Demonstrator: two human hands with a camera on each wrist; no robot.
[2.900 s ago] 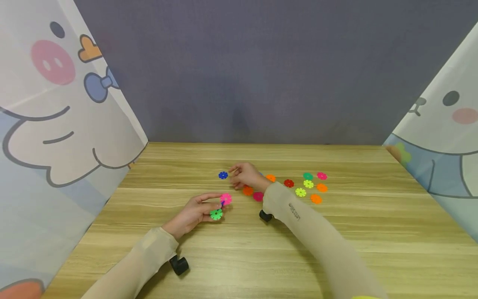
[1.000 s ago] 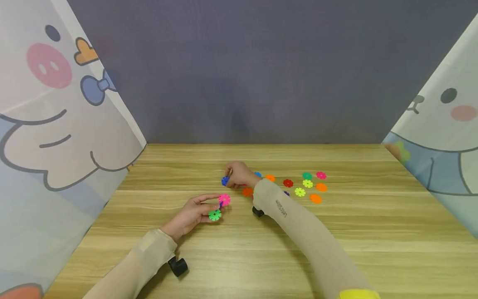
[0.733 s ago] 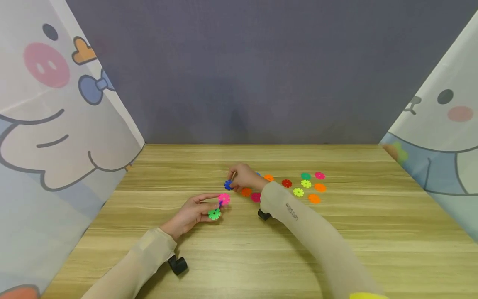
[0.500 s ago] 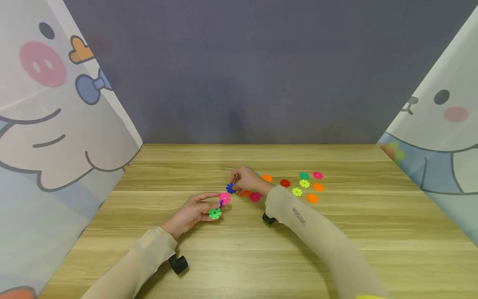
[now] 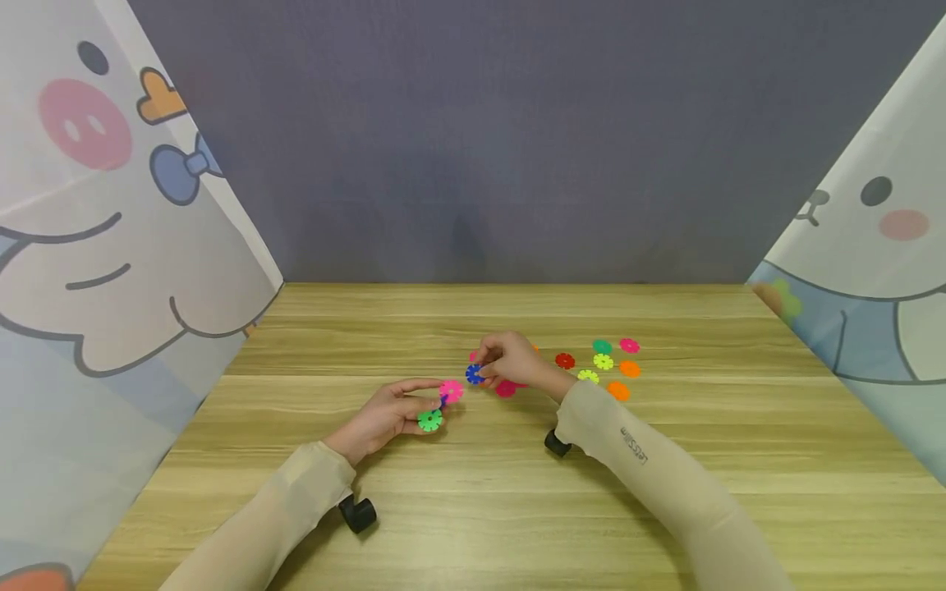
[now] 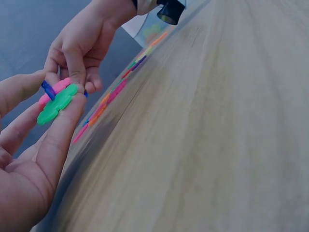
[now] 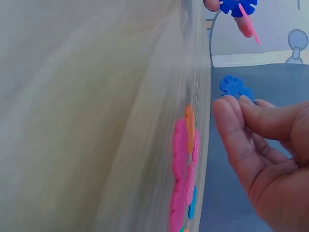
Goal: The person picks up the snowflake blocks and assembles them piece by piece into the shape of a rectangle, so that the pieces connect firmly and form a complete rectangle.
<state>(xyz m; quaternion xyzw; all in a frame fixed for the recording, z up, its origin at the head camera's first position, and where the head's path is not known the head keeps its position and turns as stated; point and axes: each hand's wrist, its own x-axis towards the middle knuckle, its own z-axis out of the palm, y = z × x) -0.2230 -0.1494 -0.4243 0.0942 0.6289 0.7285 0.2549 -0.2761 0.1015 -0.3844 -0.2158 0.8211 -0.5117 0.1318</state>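
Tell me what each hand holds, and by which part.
Left hand: joined pink, blue, green notched plastic discs, by outer edges. Right hand: one blue notched plastic disc, by its rim.

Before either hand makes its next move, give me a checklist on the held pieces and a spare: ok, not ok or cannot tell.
1. Blue notched plastic disc pinched in the fingers of the right hand: ok.
2. Pink notched plastic disc and green notched plastic disc held in the left hand: ok.
3. Blue disc joined to the pink disc: not ok, a gap shows.
4. Their slots lined up: cannot tell.
5. Dark red notched plastic disc lying on the wooden table: ok.
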